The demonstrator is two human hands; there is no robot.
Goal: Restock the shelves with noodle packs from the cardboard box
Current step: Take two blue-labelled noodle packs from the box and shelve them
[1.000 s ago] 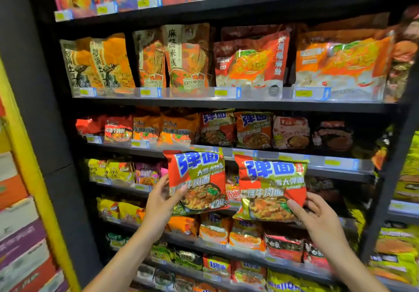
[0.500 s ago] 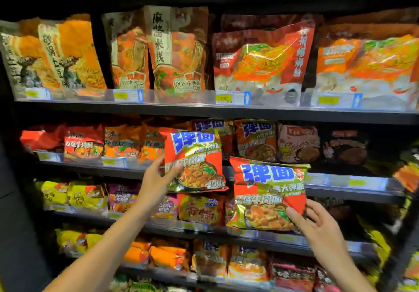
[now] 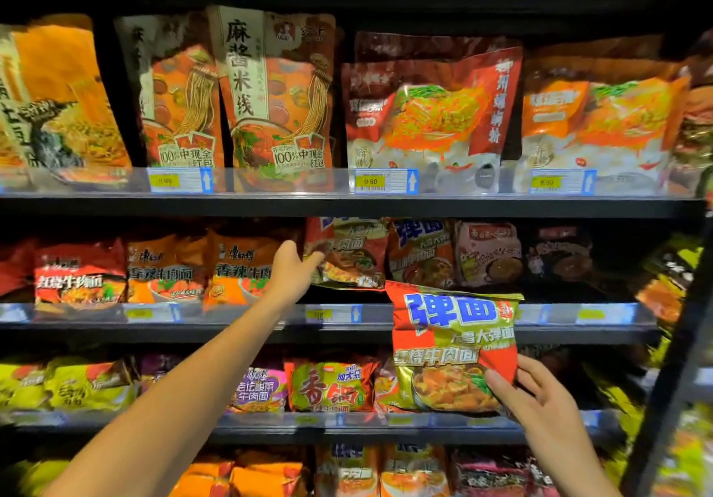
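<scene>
Red-and-green foil noodle pack with blue characters point(image 3: 455, 346), pinched at its lower right corner by the right hand point(image 3: 540, 400), thumb on the front, fingers behind; held upright just in front of the second and third shelves. Second matching red-and-green noodle pack point(image 3: 347, 255), tilted, pushed into the black metal second shelf point(image 3: 386, 332) by the left hand point(image 3: 291, 269), thumb and fingers clamped on its left edge, next to a like pack point(image 3: 420, 251) already standing there. Orange beef-noodle packs point(image 3: 239, 269) just left of that hand. Tall orange and brown pouches point(image 3: 276, 99) upright on the shelf above, behind a clear rail with yellow price tags point(image 3: 370, 182). Yellow-green and purple packs point(image 3: 258, 388) on the shelf below.
</scene>
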